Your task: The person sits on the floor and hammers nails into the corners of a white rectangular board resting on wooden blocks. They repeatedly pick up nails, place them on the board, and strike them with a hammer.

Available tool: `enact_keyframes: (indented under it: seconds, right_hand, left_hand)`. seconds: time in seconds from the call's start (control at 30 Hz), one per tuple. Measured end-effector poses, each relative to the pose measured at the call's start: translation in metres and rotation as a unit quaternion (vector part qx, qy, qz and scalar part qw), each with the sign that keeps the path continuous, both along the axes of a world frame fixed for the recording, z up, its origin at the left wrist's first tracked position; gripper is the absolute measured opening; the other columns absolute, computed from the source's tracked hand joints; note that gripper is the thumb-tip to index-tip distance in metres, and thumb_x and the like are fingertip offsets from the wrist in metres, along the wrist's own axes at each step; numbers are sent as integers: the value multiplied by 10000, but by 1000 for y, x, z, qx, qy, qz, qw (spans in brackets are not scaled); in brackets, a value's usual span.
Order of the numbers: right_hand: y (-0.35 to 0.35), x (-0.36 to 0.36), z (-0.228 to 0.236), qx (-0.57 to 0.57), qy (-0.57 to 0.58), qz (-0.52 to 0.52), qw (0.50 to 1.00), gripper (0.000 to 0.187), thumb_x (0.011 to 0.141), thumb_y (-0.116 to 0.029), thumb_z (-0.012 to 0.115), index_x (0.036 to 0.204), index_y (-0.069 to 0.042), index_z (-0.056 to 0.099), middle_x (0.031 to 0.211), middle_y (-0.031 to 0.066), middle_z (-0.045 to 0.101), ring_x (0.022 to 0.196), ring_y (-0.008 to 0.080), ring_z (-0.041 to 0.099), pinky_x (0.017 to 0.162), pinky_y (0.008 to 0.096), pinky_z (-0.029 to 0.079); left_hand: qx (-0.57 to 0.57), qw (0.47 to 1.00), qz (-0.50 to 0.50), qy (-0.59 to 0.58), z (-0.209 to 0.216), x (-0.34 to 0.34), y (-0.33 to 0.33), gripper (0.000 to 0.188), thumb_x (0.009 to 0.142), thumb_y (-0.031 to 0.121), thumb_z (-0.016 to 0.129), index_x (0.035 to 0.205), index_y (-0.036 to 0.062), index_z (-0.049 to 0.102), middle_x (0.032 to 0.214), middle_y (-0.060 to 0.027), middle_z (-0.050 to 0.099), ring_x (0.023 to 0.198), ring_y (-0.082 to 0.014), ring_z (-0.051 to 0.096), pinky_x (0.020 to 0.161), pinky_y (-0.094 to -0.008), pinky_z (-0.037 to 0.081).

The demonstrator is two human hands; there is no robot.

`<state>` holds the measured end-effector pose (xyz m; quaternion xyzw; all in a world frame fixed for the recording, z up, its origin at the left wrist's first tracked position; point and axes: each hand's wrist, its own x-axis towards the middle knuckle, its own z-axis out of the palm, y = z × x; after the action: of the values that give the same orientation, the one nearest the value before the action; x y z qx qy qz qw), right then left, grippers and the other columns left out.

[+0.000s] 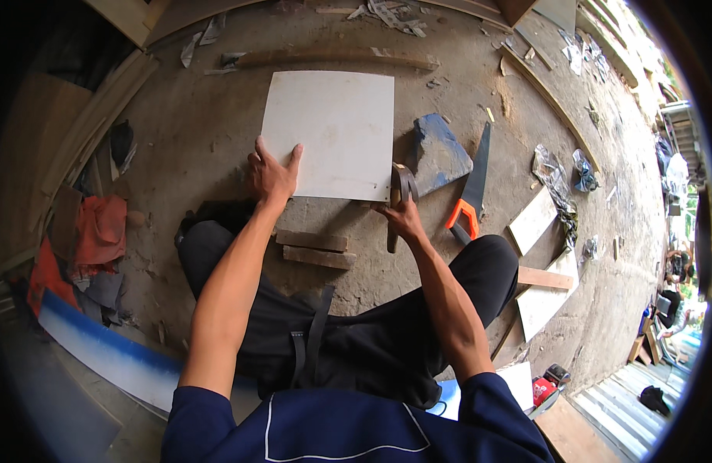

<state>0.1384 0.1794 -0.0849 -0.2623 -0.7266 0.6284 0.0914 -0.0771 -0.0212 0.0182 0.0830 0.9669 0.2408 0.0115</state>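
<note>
A square white board (333,127) lies in front of me, with a few small dark marks near its near right corner. My left hand (274,176) grips it at the near left corner, thumb on the top face and index finger along the left edge; the other fingers are partly hidden. At the near right corner my right hand (402,218) is closed round a hammer (406,185), close below its head, the handle pointing back toward me. Whether these fingers also touch the board's underside cannot be seen.
A blue-stained block (439,154) and a handsaw (477,174) with an orange handle lie right of the board. Two short wooden blocks (317,249) sit between my knees. White offcuts (534,221) lie farther right, a wooden strip (336,57) beyond, red cloth (101,228) at left.
</note>
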Motion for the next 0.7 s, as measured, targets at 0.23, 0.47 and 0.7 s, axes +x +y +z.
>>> enact_keyframes:
  seconds: [0.23,0.47,0.7]
  right_hand:
    - [1,-2,-2,1,38,8,999,570,784,-179,813,1254,-30,527,1064,125,690,980,238,637,869,382,495]
    - [0,0,-4,20,20,9,1000,438,854,-46,768,1222,-24,532,1092,61,677,1023,159,624,886,326,505]
    - [18,2,-16,-40,3,59,997,544,815,-141,777,1272,-3,515,1025,90,696,914,198,646,811,357,509]
  left_hand:
    - [8,1000,4,3,-8,-2,-5,997,831,715,604,1498,63,254,1278,-315,476,1184,-488,511,963,-555,443]
    - [4,1000,-13,7,-13,-6,-12,981,815,692,652,1481,60,308,1252,-304,527,1154,-477,552,978,-524,457]
    - [412,894,-98,-148,-29,-33,-41,621,939,339,655,1413,-9,457,1316,-131,598,1128,-211,600,978,-350,481]
